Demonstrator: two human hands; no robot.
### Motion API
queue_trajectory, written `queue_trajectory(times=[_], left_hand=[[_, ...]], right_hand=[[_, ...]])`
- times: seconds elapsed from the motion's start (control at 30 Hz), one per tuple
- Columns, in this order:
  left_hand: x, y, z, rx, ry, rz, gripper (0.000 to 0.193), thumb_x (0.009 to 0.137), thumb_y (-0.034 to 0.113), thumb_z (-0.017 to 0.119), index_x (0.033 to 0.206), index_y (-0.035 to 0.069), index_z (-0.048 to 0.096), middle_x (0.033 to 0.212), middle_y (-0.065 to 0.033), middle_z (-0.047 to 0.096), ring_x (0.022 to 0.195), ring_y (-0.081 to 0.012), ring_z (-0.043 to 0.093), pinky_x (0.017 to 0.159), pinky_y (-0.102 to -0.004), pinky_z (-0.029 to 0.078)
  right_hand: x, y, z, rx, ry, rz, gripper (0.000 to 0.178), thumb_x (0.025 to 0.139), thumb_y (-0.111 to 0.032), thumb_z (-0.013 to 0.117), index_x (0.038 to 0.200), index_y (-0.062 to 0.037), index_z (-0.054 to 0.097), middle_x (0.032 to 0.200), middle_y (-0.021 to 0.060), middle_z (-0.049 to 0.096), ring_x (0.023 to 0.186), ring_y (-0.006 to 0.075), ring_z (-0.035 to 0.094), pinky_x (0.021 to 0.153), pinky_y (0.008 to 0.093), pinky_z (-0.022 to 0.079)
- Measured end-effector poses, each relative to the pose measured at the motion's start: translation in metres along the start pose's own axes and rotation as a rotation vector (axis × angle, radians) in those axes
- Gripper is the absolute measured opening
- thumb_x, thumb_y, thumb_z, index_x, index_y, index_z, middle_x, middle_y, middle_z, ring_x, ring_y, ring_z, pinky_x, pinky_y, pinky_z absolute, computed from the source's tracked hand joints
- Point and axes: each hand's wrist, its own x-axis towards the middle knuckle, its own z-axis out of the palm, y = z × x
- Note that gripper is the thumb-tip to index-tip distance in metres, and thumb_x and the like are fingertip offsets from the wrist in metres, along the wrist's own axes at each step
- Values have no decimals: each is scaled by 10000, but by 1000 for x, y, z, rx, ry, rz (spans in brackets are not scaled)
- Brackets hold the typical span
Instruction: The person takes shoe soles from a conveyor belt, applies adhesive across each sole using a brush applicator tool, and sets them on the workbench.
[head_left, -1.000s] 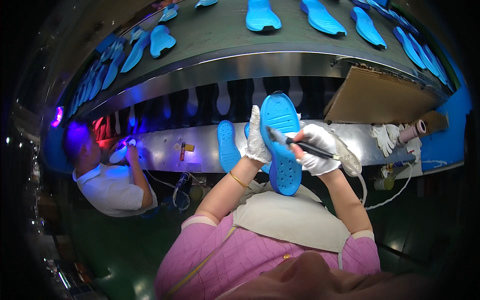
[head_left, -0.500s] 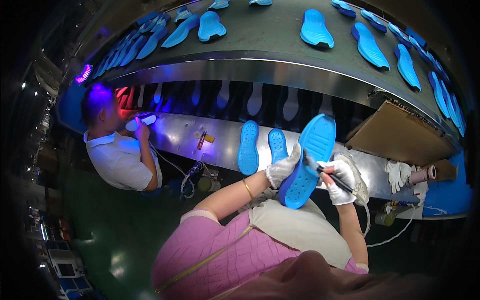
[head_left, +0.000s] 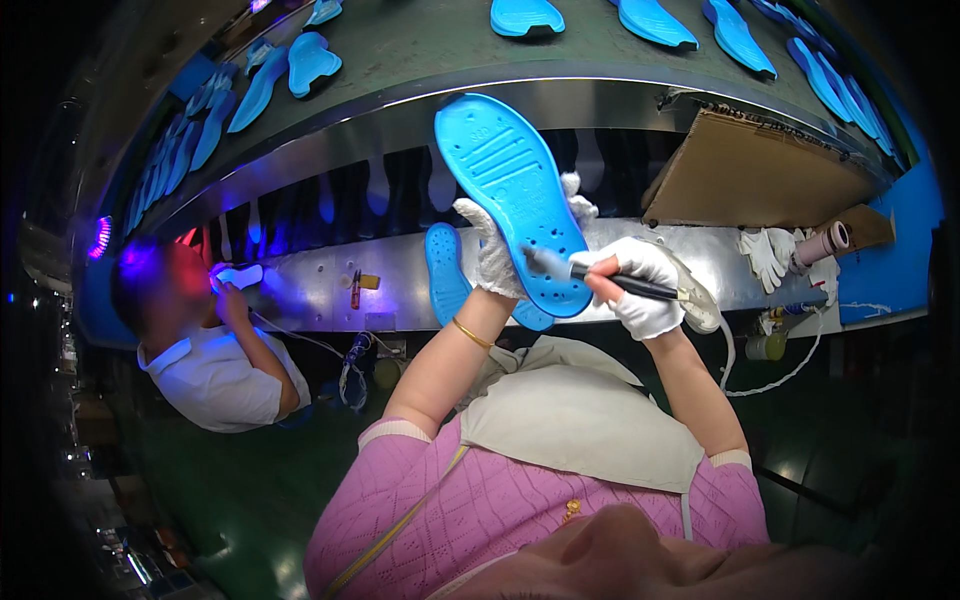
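A bright blue shoe sole (head_left: 510, 180) is tilted up in front of me, its grooved end far and its holed end near. My left hand (head_left: 495, 258), in a white glove, grips it from behind and along its left edge, with fingertips showing past the right edge. In my right hand (head_left: 645, 290), also gloved with bare fingertips, is a black-handled brush (head_left: 632, 284). Its motion-blurred bristles are at the holed end; whether they touch the sole I cannot tell. Behind lie another blue sole (head_left: 446, 270) and a partly hidden one (head_left: 534, 316) on the metal bench (head_left: 400, 255).
Above the bench runs a belt (head_left: 420, 45) carrying several blue soles. A cardboard sheet (head_left: 755, 172) leans at right, near white gloves (head_left: 766, 256) and a pinkish roll (head_left: 824, 246). A corded pale device (head_left: 695, 300) sits behind my right hand. A co-worker (head_left: 225, 375) holds a sole at left.
The held sole has moved up and left in view and now leans the other way, holed end toward the right. The brush has shifted onto the holed end. My view has turned somewhat.
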Motion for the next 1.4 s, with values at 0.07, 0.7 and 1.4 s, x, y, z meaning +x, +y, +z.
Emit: queue_trajectory(times=[0.07, 0.7, 1.4], left_hand=[[4, 0, 8, 22, -11, 78, 1217, 524, 881, 519, 1344, -5, 366, 1239, -155, 546, 1029, -316, 606, 1028, -483, 415], [29, 48, 17, 709, -286, -101, 1151, 587, 803, 584, 1351, -41, 413, 1276, -226, 540, 1062, -323, 617, 867, -402, 547], [80, 30, 27, 984, 150, -542, 583, 892, 536, 564, 1215, 51, 572, 977, -84, 646, 794, -127, 629, 723, -269, 542]], right_hand=[[1, 2, 5, -77, 15, -193, 131, 734, 48, 736, 820, -28, 674, 826, 84, 672, 780, 167, 652, 717, 286, 517], [21, -17, -31, -74, -266, 563, 189, 682, 61, 749, 766, -13, 596, 815, 118, 662, 746, 176, 661, 655, 285, 549], [36, -9, -44, -97, -158, 37, 136, 725, 19, 710, 806, -42, 619, 842, 55, 604, 775, 147, 598, 707, 266, 495]])
